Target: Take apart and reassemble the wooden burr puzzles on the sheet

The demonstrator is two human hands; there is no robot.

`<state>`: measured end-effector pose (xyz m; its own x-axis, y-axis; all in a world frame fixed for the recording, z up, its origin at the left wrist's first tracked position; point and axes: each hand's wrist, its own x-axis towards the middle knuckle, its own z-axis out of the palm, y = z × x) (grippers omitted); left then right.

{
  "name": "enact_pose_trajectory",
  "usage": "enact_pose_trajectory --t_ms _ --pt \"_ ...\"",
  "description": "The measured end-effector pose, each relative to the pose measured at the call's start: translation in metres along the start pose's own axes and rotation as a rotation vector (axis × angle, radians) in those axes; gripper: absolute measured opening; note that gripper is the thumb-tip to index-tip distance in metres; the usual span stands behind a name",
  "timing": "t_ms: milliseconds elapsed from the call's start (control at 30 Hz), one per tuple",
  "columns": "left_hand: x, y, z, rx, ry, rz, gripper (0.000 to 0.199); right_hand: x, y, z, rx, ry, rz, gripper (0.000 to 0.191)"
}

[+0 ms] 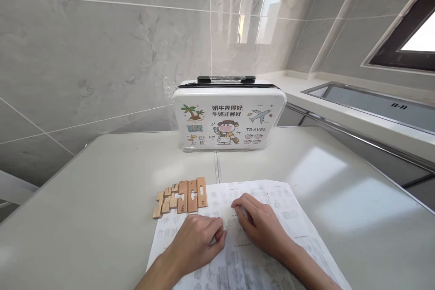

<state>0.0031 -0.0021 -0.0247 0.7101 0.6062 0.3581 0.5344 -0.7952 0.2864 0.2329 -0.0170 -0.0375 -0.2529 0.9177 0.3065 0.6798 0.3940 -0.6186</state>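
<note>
A large printed sheet of paper (251, 217) lies on the white table under both hands. My left hand (200, 238) rests on it with the fingers curled in, and nothing shows between them. Across from it my right hand (256, 219) is also curled on the sheet, fingers bent together, with no object visible in it. Beyond my left hand, a row of wooden pieces overlaps the sheet's upper left corner. Reddish-brown flat blocks (192, 197) with cut-out notches and handwritten numbers stand at its right end; smaller pale blocks (166, 207) adjoin them on the left.
A white cartoon-printed case (231, 122) with a black handle, wrapped in clear plastic, stands upright at the back of the table (112, 181). Grey tiled wall (118, 54) rises behind it. At the right is a counter (356, 108) with an inset glass-like panel (380, 106).
</note>
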Motion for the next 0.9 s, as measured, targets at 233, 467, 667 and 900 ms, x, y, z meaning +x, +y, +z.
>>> enact_pose_trajectory --t_ms 233,467,667,900 --pt "0.0 0.001 -0.002 0.012 -0.013 -0.01 0.025 0.0 0.001 0.0 0.001 -0.01 0.01 0.018" --pt "0.0 0.001 -0.001 -0.001 0.009 0.0 0.024 0.0 0.0 0.0 0.002 0.001 0.006 0.018" --pt "-0.001 0.0 -0.001 0.013 -0.009 0.006 0.025 0.001 0.0 -0.001 0.004 0.006 0.006 0.019" --pt "0.001 0.0 -0.01 0.006 0.053 0.092 0.029 0.001 -0.001 -0.001 0.013 0.001 0.021 0.019"
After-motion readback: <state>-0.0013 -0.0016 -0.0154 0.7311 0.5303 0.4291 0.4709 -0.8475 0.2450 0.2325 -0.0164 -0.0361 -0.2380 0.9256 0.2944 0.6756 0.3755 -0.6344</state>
